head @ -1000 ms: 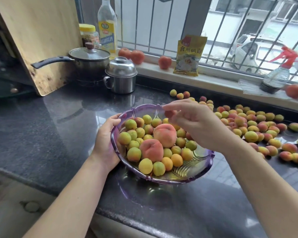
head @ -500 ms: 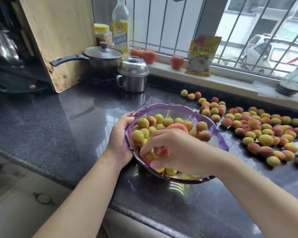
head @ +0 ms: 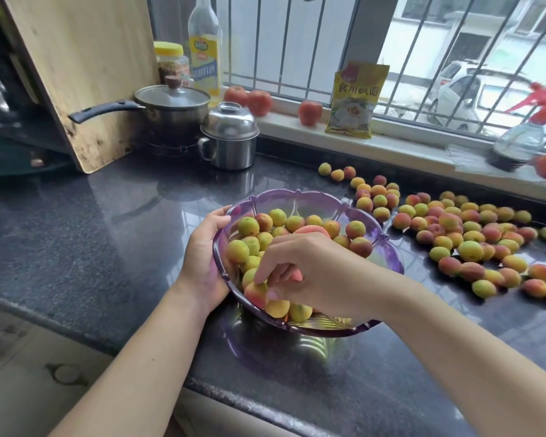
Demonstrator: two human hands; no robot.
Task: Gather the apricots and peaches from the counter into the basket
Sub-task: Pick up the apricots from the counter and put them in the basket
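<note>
Head view: behind the basket (head: 388,247), on the windowsill, we read 食用碱面 on a yellow packet (head: 356,99); the oil bottle (head: 204,48) label is too blurred to read. Our left hand (head: 202,260) grips the basket's left rim. Our right hand (head: 309,269) reaches into it, fingers curled, pinching an apricot (head: 255,294) and hiding much of the peaches (head: 309,230). Right of the basket, loose apricots (head: 460,234) cover the counter (head: 108,222). Behind it stand a lidded pot (head: 230,137) and saucepan (head: 171,111).
</note>
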